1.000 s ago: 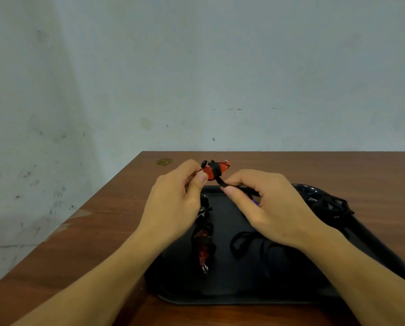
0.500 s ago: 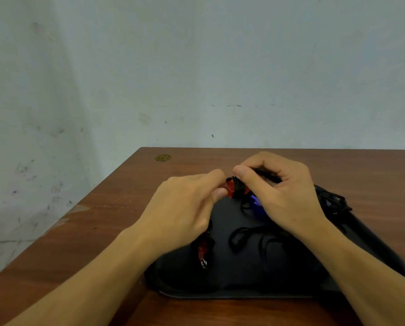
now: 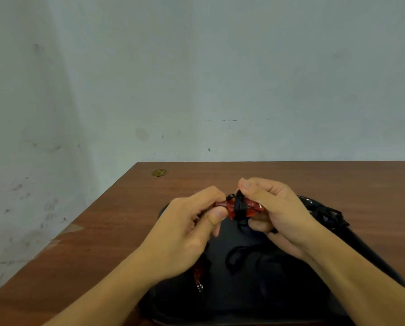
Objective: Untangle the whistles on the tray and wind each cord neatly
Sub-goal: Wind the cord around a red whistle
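Observation:
A red whistle (image 3: 232, 207) with black cord (image 3: 240, 206) wound round its middle is held above the far end of the black tray (image 3: 370, 252). My left hand (image 3: 185, 231) pinches the whistle's left end between thumb and fingers. My right hand (image 3: 274, 215) pinches the cord at the top of the winding, and its lower fingers curl under the whistle's right end. A second red whistle (image 3: 198, 271) lies on the tray below my left hand, partly hidden. Loose black cord (image 3: 238, 257) lies on the tray's middle.
A tangle of black cord (image 3: 328, 215) lies at the tray's far right edge. The tray rests on a brown wooden table (image 3: 117, 227) against a pale wall. A small brass disc (image 3: 159, 172) sits near the table's far left corner.
Both hands dropped from a raised position toward the tray. My right hand swung the cord over and round the whistle, adding turns to the winding. The whistle now lies level between both hands.

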`<state>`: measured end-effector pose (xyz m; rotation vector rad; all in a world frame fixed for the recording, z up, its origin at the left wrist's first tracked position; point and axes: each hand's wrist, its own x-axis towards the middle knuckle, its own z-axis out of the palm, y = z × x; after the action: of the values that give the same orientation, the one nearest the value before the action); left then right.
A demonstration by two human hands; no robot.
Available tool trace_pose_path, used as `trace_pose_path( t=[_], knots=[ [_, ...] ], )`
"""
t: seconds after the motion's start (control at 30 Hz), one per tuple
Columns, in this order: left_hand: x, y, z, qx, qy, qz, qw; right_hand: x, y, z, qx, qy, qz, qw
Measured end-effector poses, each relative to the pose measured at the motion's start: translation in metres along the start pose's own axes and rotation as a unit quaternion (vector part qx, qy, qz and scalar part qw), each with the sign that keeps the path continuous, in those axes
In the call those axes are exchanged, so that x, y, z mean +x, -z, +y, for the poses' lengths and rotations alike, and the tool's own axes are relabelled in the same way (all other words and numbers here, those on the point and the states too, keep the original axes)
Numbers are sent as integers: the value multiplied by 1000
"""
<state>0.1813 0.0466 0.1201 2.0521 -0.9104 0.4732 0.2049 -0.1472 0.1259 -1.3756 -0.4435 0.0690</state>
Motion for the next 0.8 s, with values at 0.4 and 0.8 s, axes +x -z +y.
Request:
trace_pose_path(
  t=[0.4,0.8],
  knots=[
    [5,-8,-3,-218,75,44,972,3,1,8,12,39,-7,999],
    [8,-6,-11,-196,127,116,965,3,2,18,-286,160,86,941]
  ],
)
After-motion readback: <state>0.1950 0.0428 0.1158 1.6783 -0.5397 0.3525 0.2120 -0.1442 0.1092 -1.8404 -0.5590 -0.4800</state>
